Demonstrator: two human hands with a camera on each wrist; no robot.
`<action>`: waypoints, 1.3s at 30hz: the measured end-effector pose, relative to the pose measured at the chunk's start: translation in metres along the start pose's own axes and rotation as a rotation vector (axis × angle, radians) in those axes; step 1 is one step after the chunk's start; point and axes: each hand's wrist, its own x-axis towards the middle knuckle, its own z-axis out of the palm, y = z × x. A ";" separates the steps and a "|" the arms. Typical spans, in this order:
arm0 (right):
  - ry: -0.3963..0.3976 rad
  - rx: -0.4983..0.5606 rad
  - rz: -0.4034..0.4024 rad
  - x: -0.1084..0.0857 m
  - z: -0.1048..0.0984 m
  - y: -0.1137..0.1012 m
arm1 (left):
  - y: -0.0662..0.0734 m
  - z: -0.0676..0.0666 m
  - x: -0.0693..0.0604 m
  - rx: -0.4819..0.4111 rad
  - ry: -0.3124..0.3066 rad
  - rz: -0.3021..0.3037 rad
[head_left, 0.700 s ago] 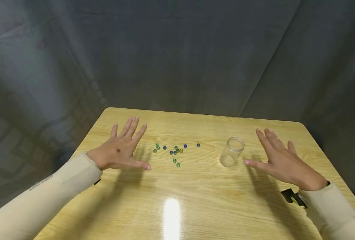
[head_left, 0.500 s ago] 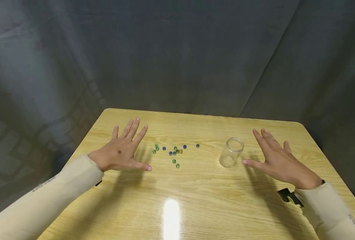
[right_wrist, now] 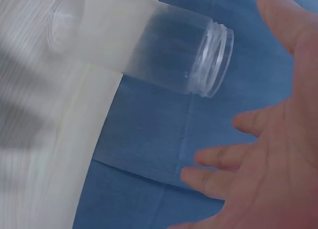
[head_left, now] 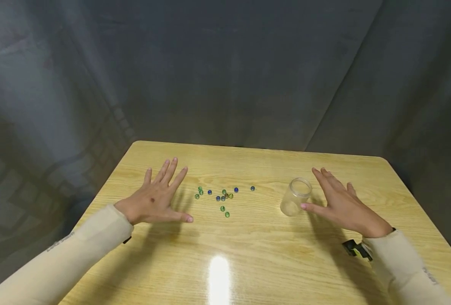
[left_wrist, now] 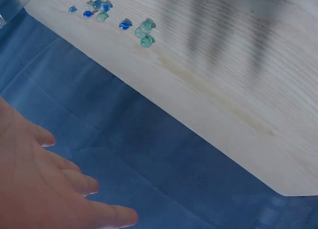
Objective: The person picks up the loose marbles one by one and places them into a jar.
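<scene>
A clear, lidless jar [head_left: 294,198] stands upright on the wooden table, right of centre. In the right wrist view the jar [right_wrist: 164,45] shows its threaded rim towards the palm. My right hand [head_left: 341,207] hovers just right of it, fingers extended and thumb spread; in the head view the thumb tip overlaps the jar's side, and contact cannot be told. Several green, blue and yellowish glass marbles [head_left: 223,198] lie scattered mid-table; in the left wrist view some marbles [left_wrist: 145,33] touch. Left of them, my left hand [head_left: 153,199] is held over the table, fingers spread, holding nothing.
The table [head_left: 255,254] has rounded far corners and a bright light reflection near its front. Dark cloth curtains [head_left: 225,76] hang behind and on both sides. A small black wrist device [head_left: 356,250] sits under the right sleeve.
My right hand has moved left, closer to the jar. The left hand stays nearly where it was, with fingers spread. Jar and marbles keep their places on the table.
</scene>
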 end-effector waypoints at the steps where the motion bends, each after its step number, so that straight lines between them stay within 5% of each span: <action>1: -0.001 0.000 0.001 0.001 0.001 0.000 | 0.000 0.001 0.000 -0.003 -0.006 -0.004; 39: 0.020 0.263 0.019 0.021 0.034 0.012 | -0.009 0.029 0.005 -0.152 -0.025 0.006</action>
